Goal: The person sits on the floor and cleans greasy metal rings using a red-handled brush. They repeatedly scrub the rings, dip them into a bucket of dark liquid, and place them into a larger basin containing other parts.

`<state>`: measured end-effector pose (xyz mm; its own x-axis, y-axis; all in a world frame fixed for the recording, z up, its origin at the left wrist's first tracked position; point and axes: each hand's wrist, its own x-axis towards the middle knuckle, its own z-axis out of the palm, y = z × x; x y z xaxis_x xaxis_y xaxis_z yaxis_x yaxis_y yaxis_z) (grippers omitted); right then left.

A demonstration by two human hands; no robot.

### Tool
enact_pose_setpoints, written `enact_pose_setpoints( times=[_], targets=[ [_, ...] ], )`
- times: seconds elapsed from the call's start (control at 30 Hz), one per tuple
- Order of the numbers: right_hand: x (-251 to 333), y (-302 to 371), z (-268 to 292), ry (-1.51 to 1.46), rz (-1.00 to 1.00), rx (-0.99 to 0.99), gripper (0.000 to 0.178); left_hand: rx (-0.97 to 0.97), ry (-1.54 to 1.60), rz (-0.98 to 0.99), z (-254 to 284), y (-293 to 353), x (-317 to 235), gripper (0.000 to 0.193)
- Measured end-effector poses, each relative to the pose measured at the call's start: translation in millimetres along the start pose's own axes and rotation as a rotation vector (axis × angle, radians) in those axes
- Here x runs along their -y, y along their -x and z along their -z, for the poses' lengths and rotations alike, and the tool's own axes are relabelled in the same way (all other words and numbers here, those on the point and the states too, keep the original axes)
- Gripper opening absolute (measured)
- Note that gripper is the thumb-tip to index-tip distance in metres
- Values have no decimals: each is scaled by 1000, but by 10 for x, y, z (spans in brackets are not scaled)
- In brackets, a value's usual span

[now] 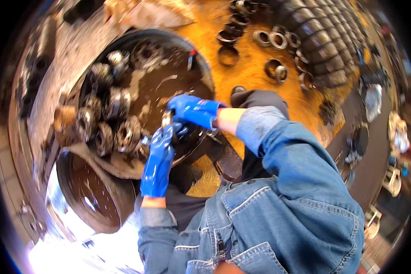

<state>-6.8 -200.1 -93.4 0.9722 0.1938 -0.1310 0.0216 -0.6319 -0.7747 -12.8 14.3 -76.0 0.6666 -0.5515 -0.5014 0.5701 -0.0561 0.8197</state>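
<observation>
Both my hands wear blue rubber gloves and meet over a wide round basin [209, 73] of brown, murky liquid. Between them is a small shiny metal part [167, 119], mostly covered by the gloves, so its exact kind does not show. My left hand [160, 148] grips it from below, fingers closed. From the right, my right hand [192, 110] curls its fingers over the same part. Several greasy metal bearings [118, 102] are heaped along the basin's left side, close to my left hand. A flat, round, holed metal piece [147, 54] lies at the far side.
A small red-tipped tool [191, 59] rests inside the basin, far right. Several metal rings [277, 40] lie on the yellow surface [246, 59], beside long stacks of ringed parts [322, 41]. A second round container [89, 187] with dark liquid stands at near left.
</observation>
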Motion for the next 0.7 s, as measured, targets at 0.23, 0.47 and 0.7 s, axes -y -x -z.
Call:
enact_pose_setpoints(
  times=[0.23,0.47,0.7],
  targets=[
    [116,80,75,-158,-237,90,37,88,257,-55,-256,239,-253,33],
    [200,-85,60,-120,-476,369,47,61,242,-27,-207,275,-269,33],
    [-76,-97,-66,-489,-373,208,40,128,289,-193,-377,252,-223,32]
  ],
)
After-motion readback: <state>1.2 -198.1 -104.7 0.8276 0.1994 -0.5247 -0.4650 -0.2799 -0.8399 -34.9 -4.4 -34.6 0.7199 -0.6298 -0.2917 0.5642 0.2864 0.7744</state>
